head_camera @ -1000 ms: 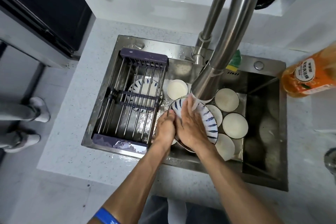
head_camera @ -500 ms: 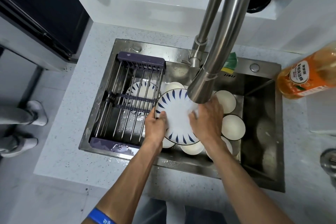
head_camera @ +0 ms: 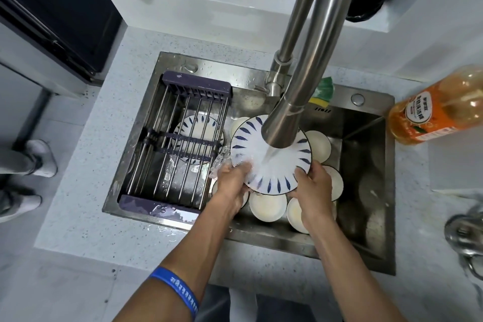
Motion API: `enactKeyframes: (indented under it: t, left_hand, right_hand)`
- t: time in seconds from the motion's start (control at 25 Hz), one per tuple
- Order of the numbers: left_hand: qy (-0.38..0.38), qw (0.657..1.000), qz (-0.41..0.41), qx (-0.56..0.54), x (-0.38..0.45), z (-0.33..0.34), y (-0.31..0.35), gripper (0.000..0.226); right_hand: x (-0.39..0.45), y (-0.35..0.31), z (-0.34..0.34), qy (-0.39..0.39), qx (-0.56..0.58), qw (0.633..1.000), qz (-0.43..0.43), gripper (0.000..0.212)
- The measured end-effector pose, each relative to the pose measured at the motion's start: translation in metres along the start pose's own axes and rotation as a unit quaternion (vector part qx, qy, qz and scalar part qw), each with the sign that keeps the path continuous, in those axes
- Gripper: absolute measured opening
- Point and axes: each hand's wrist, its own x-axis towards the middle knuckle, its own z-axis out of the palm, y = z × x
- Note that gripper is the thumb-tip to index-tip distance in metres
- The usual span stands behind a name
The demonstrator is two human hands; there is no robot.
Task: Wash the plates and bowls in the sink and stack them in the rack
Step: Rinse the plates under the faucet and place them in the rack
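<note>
Plate under the running tap

Plate (head_camera: 264, 165), white with blue dashes round its rim, is held over the sink (head_camera: 366, 123) beneath the faucet (head_camera: 285, 123), water pouring onto its face. The left hand (head_camera: 232, 180) grips its edge at 8 o'clock, fingers curled round it; the right hand (head_camera: 312, 185) grips at 4 o'clock. White bowls (head_camera: 268, 206) lie below. At 9 o'clock the rack (head_camera: 183, 144) spans the sink, another patterned plate (head_camera: 196, 128) beneath its bars.

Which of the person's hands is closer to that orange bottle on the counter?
Right. The right hand grips the plate's near right edge, on the side toward the orange bottle. The left hand holds the plate's left edge, farther away.
</note>
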Motion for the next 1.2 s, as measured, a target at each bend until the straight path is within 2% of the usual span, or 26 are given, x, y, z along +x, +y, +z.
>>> enactKeyframes:
  t: [0.08,0.16,0.24,0.28,0.36,0.44,0.52,0.56,0.6,0.64,0.68,0.72,0.76,0.8,0.84,0.88,0.96,1.0,1.12,1.2]
  left_hand:
    - [0.034,0.998,0.044,-0.014,-0.007,0.002,-0.002,0.012]
    - [0.02,0.997,0.07,0.017,-0.01,-0.003,0.003,0.025]
    - [-0.023,0.984,0.085,0.155,-0.011,-0.012,0.016,0.033]
    - [-0.019,0.978,0.097,0.183,-0.008,-0.014,0.02,0.032]
    - [0.025,0.979,0.131,0.155,-0.011,-0.021,0.022,0.036]
    - [0.001,0.978,0.121,0.171,-0.015,-0.022,0.024,0.039]
    - [-0.038,0.972,0.093,0.212,-0.011,-0.024,0.027,0.031]
    - [-0.044,0.975,0.089,0.197,-0.011,-0.025,0.028,0.028]
    - [-0.041,0.971,0.117,0.205,-0.014,-0.026,0.028,0.027]
    - [-0.014,0.942,0.181,0.281,-0.015,-0.03,0.024,0.031]
    - [0.016,0.874,0.272,0.403,-0.017,-0.034,0.019,0.04]
    - [0.02,0.772,0.349,0.532,-0.013,-0.038,0.007,0.047]
    - [-0.006,0.665,0.394,0.635,-0.009,-0.042,-0.004,0.05]
    - [-0.037,0.587,0.394,0.707,-0.005,-0.042,-0.01,0.052]
    - [-0.05,0.54,0.369,0.755,-0.001,-0.036,-0.012,0.056]
    - [-0.051,0.514,0.35,0.781,0.004,-0.026,-0.011,0.061]
    - [-0.065,0.499,0.326,0.8,0.009,-0.001,-0.005,0.064]
    - [-0.089,0.503,0.321,0.798,0.01,0.009,-0.005,0.063]
    - [-0.227,0.527,0.263,0.775,-0.002,0.009,-0.001,0.06]
    - [-0.262,0.49,0.254,0.792,-0.006,-0.008,0.0,0.062]
  right_hand:
    - [-0.009,0.011,0.015,-0.026,0.137,0.981,0.138,0.032]
    - [-0.002,0.016,0.021,-0.03,0.17,0.962,0.213,0.031]
    - [0.009,0.016,0.023,-0.026,0.15,0.972,0.182,0.024]
    - [0.011,0.016,0.025,-0.025,0.148,0.976,0.158,0.021]
    - [0.007,0.014,0.031,-0.026,0.172,0.968,0.18,0.021]
    - [0.008,0.012,0.033,-0.034,0.164,0.96,0.223,0.023]
    - [0.017,0.013,0.032,-0.065,0.15,0.964,0.212,0.024]
    - [0.016,0.01,0.03,-0.067,0.169,0.961,0.209,0.024]
    - [0.013,0.009,0.029,-0.065,0.183,0.958,0.211,0.023]
    - [0.009,0.007,0.028,-0.056,0.181,0.958,0.215,0.022]
    - [0.003,0.006,0.026,-0.047,0.168,0.962,0.212,0.02]
    - [-0.001,0.007,0.023,-0.033,0.154,0.967,0.2,0.018]
    - [-0.004,0.009,0.019,-0.02,0.147,0.971,0.188,0.018]
    - [-0.007,0.011,0.016,-0.012,0.153,0.971,0.185,0.019]
    - [-0.01,0.012,0.015,-0.008,0.168,0.966,0.197,0.019]
    - [-0.014,0.014,0.018,-0.009,0.187,0.96,0.208,0.021]
    - [-0.026,0.02,0.033,-0.021,0.205,0.951,0.231,0.023]
    - [-0.031,0.02,0.038,-0.022,0.208,0.947,0.242,0.022]
    - [-0.024,0.018,0.037,-0.019,0.214,0.943,0.254,0.025]
    - [-0.018,0.017,0.028,-0.02,0.216,0.945,0.245,0.025]
